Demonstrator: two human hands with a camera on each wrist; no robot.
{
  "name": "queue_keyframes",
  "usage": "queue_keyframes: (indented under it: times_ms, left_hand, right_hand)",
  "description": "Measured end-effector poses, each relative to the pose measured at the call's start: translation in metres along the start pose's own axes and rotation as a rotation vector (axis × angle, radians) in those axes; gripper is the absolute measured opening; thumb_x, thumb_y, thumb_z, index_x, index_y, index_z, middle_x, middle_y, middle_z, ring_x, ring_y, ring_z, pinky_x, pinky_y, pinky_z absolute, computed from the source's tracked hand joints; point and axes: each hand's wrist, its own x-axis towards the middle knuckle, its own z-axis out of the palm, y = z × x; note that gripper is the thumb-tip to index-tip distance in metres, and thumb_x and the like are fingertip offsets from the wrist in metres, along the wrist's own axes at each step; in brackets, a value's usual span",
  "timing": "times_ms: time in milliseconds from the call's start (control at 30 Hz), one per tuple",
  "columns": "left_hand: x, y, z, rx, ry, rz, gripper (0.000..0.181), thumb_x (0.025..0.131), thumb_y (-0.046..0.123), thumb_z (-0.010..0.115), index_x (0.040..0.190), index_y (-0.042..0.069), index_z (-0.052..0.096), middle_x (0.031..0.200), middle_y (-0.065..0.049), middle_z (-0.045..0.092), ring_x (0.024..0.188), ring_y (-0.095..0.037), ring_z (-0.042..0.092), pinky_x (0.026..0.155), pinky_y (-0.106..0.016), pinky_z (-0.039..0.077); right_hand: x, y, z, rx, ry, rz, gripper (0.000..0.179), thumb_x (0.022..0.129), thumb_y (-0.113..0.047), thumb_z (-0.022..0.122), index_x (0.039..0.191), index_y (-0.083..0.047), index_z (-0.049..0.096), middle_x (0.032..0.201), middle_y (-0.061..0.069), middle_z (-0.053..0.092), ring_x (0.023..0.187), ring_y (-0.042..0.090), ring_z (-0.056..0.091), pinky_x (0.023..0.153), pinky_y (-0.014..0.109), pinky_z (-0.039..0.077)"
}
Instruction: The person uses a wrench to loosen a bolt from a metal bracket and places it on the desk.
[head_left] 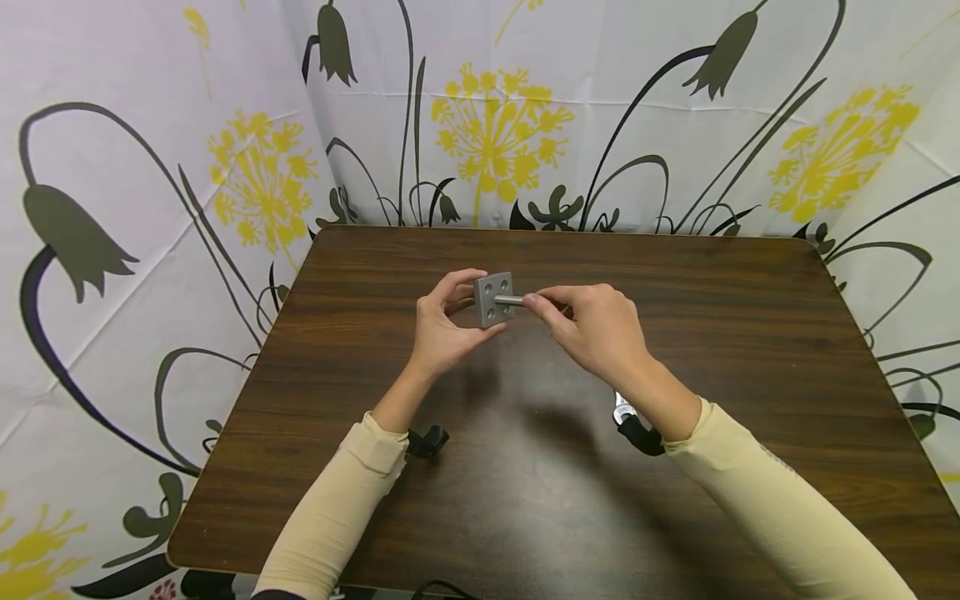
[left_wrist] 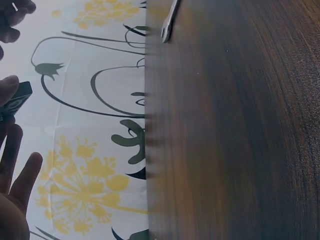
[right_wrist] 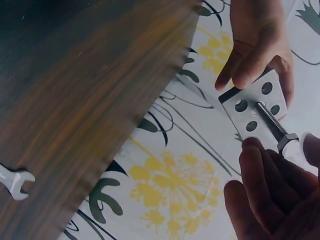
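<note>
Raised over the table, my left hand (head_left: 442,325) grips a square grey metal plate (head_left: 484,302) by its edges. The right wrist view shows round holes near the plate's corners. From its centre a threaded bolt (right_wrist: 272,122) sticks out towards my right hand (head_left: 600,321). Thumb and fingers of that hand pinch the bolt at its hex head (right_wrist: 288,144), the other fingers curling beneath. In the left wrist view the plate (left_wrist: 20,97) appears dark at the left edge, with only parts of the hands in frame.
An open-ended wrench (right_wrist: 17,182) lies on the brown wood-grain table (head_left: 750,333), partly covered in the head view by the right forearm and its black wrist camera (head_left: 641,435). White flower-printed cloth (head_left: 630,50) hangs behind and beside the table.
</note>
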Motion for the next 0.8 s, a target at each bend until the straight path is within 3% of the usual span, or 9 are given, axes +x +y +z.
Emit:
queue_keyframes:
  times_ms: [133, 233, 300, 467, 533, 633, 700, 800]
  left_hand:
    - [-0.0008, -0.0003, -0.0005, -0.003, 0.000, 0.002, 0.064, 0.058, -0.008, 0.087, 0.115, -0.005, 0.059, 0.101, -0.019, 0.070, 0.087, -0.030, 0.069, 0.081, -0.044, 0.055]
    - [-0.0015, -0.0013, -0.0009, -0.003, -0.001, 0.000, 0.063, 0.058, -0.008, 0.087, 0.115, -0.004, 0.060, 0.101, -0.018, 0.070, 0.087, -0.030, 0.069, 0.081, -0.044, 0.055]
    - [-0.0020, -0.0017, -0.0015, 0.001, 0.001, 0.000, 0.064, 0.058, -0.008, 0.087, 0.115, -0.004, 0.060, 0.101, -0.018, 0.070, 0.087, -0.031, 0.069, 0.081, -0.044, 0.055]
    - [-0.0022, -0.0022, -0.0022, 0.010, 0.000, -0.002, 0.064, 0.057, -0.007, 0.088, 0.115, -0.002, 0.060, 0.102, -0.017, 0.070, 0.088, -0.029, 0.069, 0.081, -0.044, 0.055]
    - [-0.0015, -0.0023, -0.0019, 0.009, -0.004, -0.006, 0.064, 0.058, -0.006, 0.088, 0.116, -0.002, 0.060, 0.102, -0.017, 0.070, 0.088, -0.028, 0.069, 0.081, -0.044, 0.055]
    - [-0.0006, -0.0020, -0.0013, 0.006, -0.010, -0.009, 0.064, 0.058, -0.006, 0.088, 0.115, -0.003, 0.060, 0.102, -0.017, 0.070, 0.088, -0.027, 0.069, 0.081, -0.044, 0.055]
    - [-0.0004, -0.0018, -0.0010, 0.005, -0.006, -0.010, 0.064, 0.058, -0.006, 0.088, 0.115, -0.002, 0.060, 0.102, -0.016, 0.070, 0.087, -0.027, 0.069, 0.081, -0.044, 0.055]
    - [-0.0002, -0.0016, -0.0007, 0.006, -0.002, -0.006, 0.064, 0.058, -0.006, 0.088, 0.116, -0.002, 0.060, 0.102, -0.017, 0.070, 0.087, -0.027, 0.069, 0.081, -0.043, 0.055]
  right_hand:
    - [-0.0004, 0.0009, 0.0000, 0.015, -0.027, -0.065, 0.020, 0.088, -0.032, 0.069, 0.104, -0.020, 0.074, 0.077, -0.009, 0.067, 0.064, 0.008, 0.058, 0.053, 0.031, 0.045]
    - [-0.0010, 0.0021, 0.0004, 0.022, -0.010, -0.138, 0.028, 0.084, -0.025, 0.075, 0.110, -0.017, 0.072, 0.088, -0.006, 0.069, 0.070, 0.008, 0.063, 0.056, 0.032, 0.048]
    - [-0.0010, 0.0017, 0.0006, 0.022, -0.011, -0.119, 0.030, 0.085, -0.031, 0.073, 0.112, -0.018, 0.071, 0.086, -0.007, 0.070, 0.069, 0.007, 0.064, 0.055, 0.032, 0.048]
    - [0.0002, 0.0006, 0.0014, 0.041, -0.055, 0.035, 0.034, 0.092, -0.048, 0.059, 0.104, -0.021, 0.074, 0.068, -0.010, 0.064, 0.058, 0.005, 0.056, 0.050, 0.030, 0.042]
    - [0.0002, 0.0010, 0.0010, 0.044, -0.053, 0.020, 0.028, 0.092, -0.043, 0.061, 0.101, -0.020, 0.075, 0.068, -0.010, 0.063, 0.058, 0.007, 0.054, 0.051, 0.030, 0.041]
    - [-0.0002, 0.0025, 0.0001, 0.063, -0.020, -0.080, 0.018, 0.087, -0.027, 0.071, 0.102, -0.017, 0.073, 0.079, -0.007, 0.066, 0.062, 0.009, 0.056, 0.054, 0.030, 0.044]
    - [-0.0004, 0.0030, 0.0000, 0.071, 0.007, -0.126, 0.023, 0.084, -0.024, 0.074, 0.106, -0.016, 0.072, 0.086, -0.006, 0.068, 0.067, 0.008, 0.061, 0.058, 0.030, 0.047]
    - [0.0001, 0.0025, 0.0001, 0.079, 0.011, -0.066, 0.026, 0.087, -0.034, 0.071, 0.107, -0.018, 0.072, 0.084, -0.008, 0.070, 0.067, 0.007, 0.062, 0.057, 0.030, 0.047]
